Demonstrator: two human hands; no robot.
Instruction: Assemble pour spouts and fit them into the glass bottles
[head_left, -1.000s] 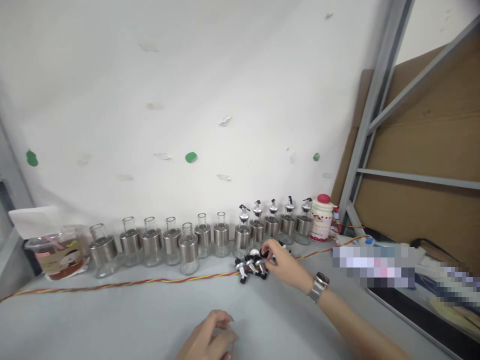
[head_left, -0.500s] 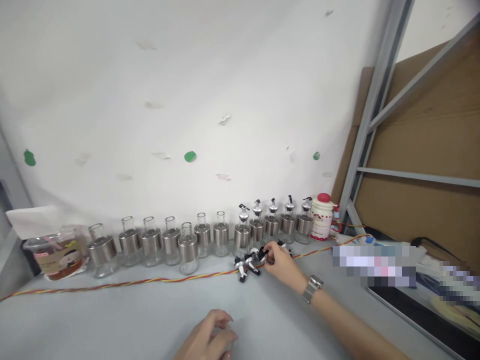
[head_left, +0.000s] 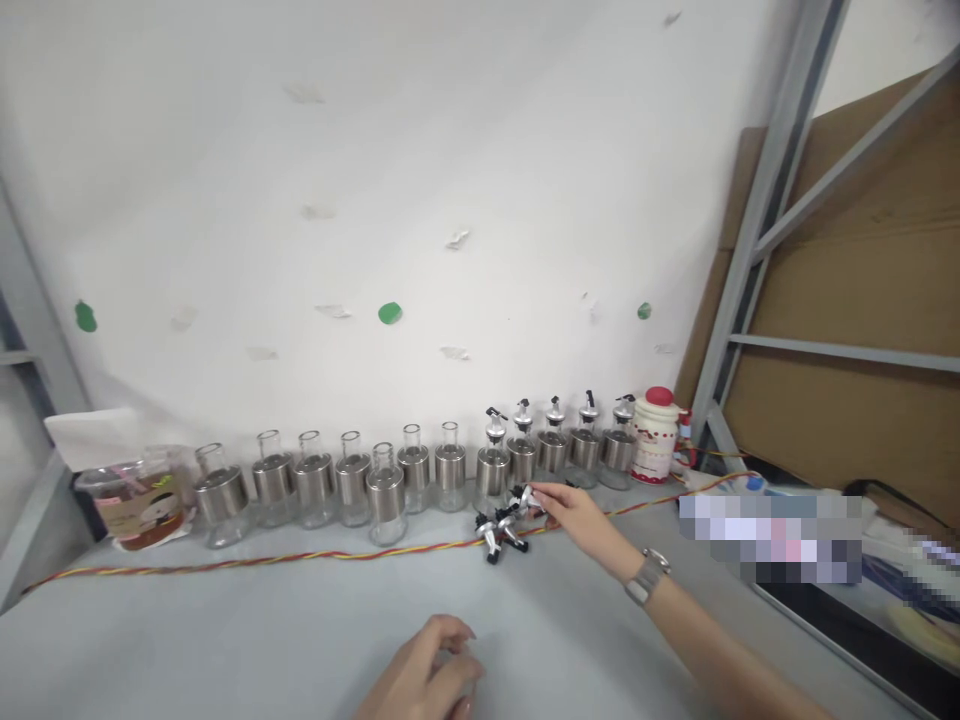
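My right hand, with a metal watch on the wrist, pinches a silver and black pourer spout at the small pile on the table. Two more pourer spouts lie just left of it, among them a spout with its black end toward me. Behind the pile, several glass bottles with steel bands carry pourer spouts, such as the bottle. Farther left, several open-necked bottles stand in an uneven row. My left hand rests low in front, fingers loosely curled and apart, holding nothing.
A twisted red and yellow wire runs across the table. At the left stands a plastic tub; a white jar with a red lid ends the row. A dark flat panel and blurred items lie at right.
The view has shifted slightly, moving everything a little to the right. My right hand's fingers now grip a silver spout that shows at the fingertips. My left hand stays in nearly the same pose.
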